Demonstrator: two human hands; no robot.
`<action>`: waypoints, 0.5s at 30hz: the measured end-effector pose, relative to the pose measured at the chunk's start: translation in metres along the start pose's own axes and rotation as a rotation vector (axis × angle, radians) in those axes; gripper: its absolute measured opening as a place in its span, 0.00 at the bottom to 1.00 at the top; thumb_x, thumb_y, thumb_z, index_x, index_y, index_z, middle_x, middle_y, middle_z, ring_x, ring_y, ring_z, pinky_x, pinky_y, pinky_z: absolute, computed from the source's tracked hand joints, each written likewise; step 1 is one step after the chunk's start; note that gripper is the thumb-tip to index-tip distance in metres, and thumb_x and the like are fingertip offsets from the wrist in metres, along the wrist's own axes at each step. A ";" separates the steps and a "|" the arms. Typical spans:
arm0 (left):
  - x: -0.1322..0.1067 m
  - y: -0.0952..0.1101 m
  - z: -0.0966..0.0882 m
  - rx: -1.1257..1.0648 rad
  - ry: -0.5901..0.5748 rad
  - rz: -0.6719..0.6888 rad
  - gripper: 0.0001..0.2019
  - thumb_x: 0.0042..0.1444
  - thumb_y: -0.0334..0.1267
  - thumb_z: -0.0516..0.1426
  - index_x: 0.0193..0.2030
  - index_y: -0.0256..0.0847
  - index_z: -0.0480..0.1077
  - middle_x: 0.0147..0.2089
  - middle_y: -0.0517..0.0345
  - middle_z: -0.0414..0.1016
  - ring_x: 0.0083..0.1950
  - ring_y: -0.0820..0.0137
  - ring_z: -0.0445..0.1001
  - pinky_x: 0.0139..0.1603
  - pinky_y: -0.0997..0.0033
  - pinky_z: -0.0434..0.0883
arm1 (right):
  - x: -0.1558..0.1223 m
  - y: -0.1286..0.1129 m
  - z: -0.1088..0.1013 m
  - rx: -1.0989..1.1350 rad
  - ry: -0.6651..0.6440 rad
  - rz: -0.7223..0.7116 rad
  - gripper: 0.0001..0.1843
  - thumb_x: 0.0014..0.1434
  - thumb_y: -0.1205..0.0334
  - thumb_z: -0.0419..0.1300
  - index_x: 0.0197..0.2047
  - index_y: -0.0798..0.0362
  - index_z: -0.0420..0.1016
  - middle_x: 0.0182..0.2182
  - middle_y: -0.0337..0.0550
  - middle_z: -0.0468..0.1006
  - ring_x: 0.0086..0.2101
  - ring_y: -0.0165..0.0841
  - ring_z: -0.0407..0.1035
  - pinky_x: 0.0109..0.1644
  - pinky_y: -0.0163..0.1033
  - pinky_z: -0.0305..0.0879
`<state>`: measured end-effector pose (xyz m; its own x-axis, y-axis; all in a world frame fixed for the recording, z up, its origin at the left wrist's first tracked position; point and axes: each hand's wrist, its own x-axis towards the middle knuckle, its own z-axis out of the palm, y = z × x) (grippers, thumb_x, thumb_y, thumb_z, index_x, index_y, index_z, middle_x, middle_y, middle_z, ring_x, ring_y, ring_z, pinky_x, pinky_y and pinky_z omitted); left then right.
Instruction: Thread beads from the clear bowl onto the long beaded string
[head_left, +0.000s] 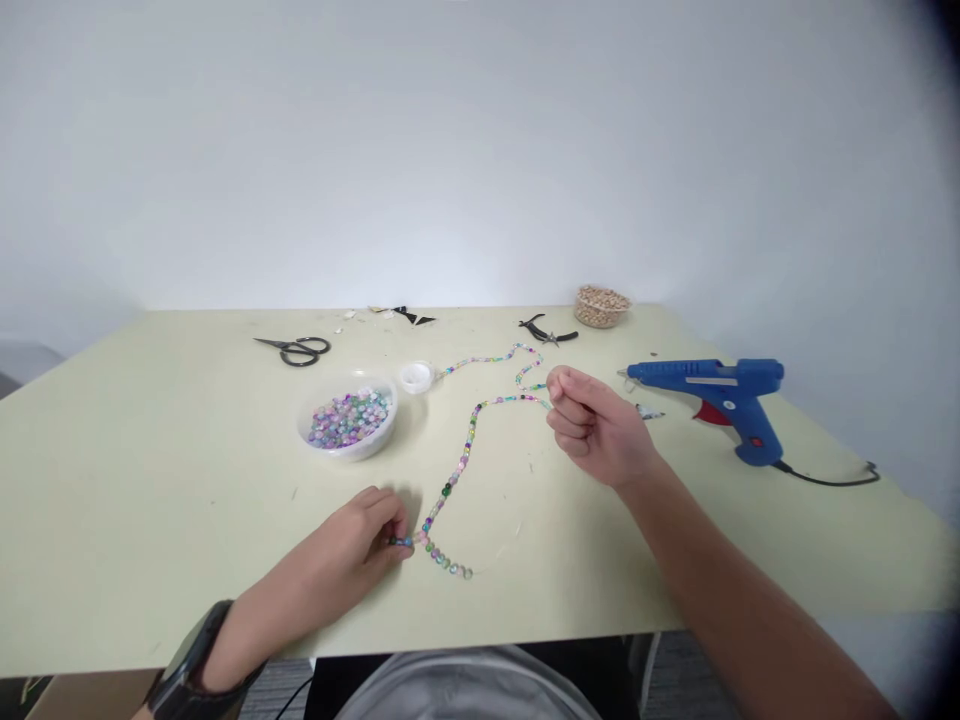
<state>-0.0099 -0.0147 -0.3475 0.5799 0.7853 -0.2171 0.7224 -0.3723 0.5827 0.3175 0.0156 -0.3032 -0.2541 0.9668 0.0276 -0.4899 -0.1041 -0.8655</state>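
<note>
A long string of multicoloured beads (463, 460) winds across the table. My left hand (369, 535) rests low on the tabletop, its fingertips pinched on a beaded section of that string. Beside those fingers a short beaded end branches off toward the front, and a faint, thin thread trails from its last bead. My right hand (589, 420) is raised over the table, closed, with thumb and index finger pressed together; whatever they grip is too small to see. Behind it, part of the string is hidden. Left of the string stands a clear bowl (306, 425) of loose beads.
A blue glue gun (705, 378) with a black cord lies at the right. At the back are pliers (551, 333), a tub of tan pellets (600, 308) and black scraps (409, 315). Black scissors (296, 350) lie back left; a small white spool (417, 376) stands near the bowl.
</note>
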 end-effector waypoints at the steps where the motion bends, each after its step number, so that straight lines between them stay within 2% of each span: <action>1: 0.000 -0.001 0.003 -0.007 0.034 -0.010 0.04 0.63 0.34 0.53 0.36 0.42 0.63 0.41 0.57 0.69 0.40 0.67 0.68 0.41 0.67 0.64 | 0.000 0.000 0.000 -0.001 0.002 -0.002 0.11 0.66 0.57 0.62 0.34 0.54 0.73 0.20 0.27 0.41 0.21 0.23 0.33 0.18 0.27 0.34; 4: -0.004 -0.004 0.013 -0.020 0.126 0.033 0.05 0.65 0.31 0.50 0.38 0.42 0.64 0.43 0.56 0.69 0.41 0.67 0.70 0.43 0.67 0.65 | 0.000 -0.001 0.000 -0.004 0.006 -0.011 0.11 0.66 0.57 0.62 0.34 0.54 0.73 0.20 0.27 0.40 0.20 0.23 0.33 0.18 0.27 0.34; 6: -0.008 -0.007 0.016 -0.027 0.147 0.091 0.09 0.64 0.28 0.48 0.39 0.42 0.66 0.44 0.55 0.69 0.43 0.68 0.71 0.45 0.68 0.66 | 0.000 -0.001 0.000 -0.004 0.004 -0.014 0.11 0.66 0.57 0.62 0.34 0.54 0.73 0.20 0.27 0.41 0.20 0.23 0.33 0.18 0.27 0.34; 11: -0.018 -0.013 0.013 -0.127 0.037 0.146 0.13 0.60 0.23 0.48 0.39 0.43 0.69 0.43 0.56 0.70 0.43 0.70 0.73 0.43 0.72 0.69 | -0.002 -0.003 0.000 -0.002 -0.006 -0.019 0.11 0.66 0.57 0.63 0.33 0.53 0.73 0.20 0.27 0.41 0.20 0.23 0.33 0.18 0.27 0.34; 15: -0.022 -0.012 0.008 -0.150 -0.044 0.135 0.04 0.60 0.30 0.56 0.39 0.43 0.71 0.45 0.54 0.71 0.45 0.66 0.73 0.42 0.70 0.72 | -0.004 -0.004 0.001 -0.009 -0.002 -0.019 0.11 0.66 0.57 0.63 0.33 0.53 0.72 0.20 0.27 0.41 0.21 0.23 0.33 0.18 0.28 0.33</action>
<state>-0.0284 -0.0313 -0.3557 0.6863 0.7092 -0.1611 0.5743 -0.3926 0.7184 0.3197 0.0119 -0.2996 -0.2465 0.9681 0.0450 -0.4872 -0.0837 -0.8693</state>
